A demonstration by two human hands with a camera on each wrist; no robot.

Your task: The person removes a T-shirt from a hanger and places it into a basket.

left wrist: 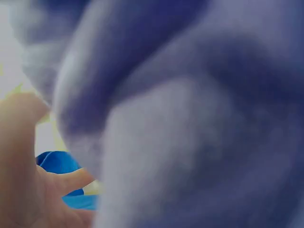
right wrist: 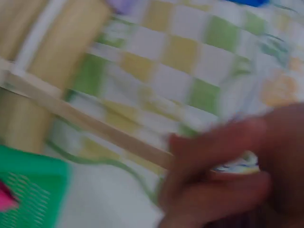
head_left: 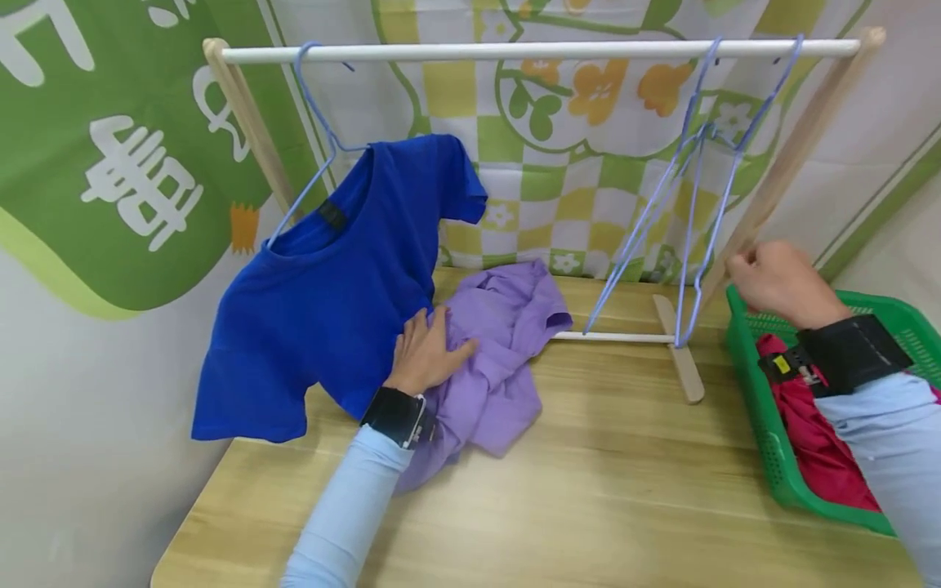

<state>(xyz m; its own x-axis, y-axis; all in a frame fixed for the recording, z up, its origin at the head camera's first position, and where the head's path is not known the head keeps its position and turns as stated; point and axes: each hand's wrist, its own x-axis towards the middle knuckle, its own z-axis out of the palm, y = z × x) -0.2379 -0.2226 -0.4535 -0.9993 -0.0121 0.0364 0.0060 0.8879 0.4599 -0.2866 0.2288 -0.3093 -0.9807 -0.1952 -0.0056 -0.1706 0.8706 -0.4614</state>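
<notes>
1. The left hand (head_left: 425,347) lies open on the crumpled purple shirt (head_left: 500,327), beside the hanging blue shirt (head_left: 331,302); I'd press lightly so neither drags.
2. The purple shirt rests on the table (head_left: 603,490); its folds want loosening first.
3. The right hand (head_left: 782,282) is curled, seemingly around nothing; I can't tell whether it touches the right post (head_left: 801,143).

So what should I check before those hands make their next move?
1. Blue shirt hung: ok, on a hanger hooked over the rail.
2. Bare hangers on the rail: ok, at its right end.
3. Purple garment spread flat: not ok, bunched on the table.
4. Left hand on the purple garment: ok.
5. Right hand gripping the right post: cannot tell, contact unclear.
6. Basket empty: not ok, red cloth inside.
</notes>
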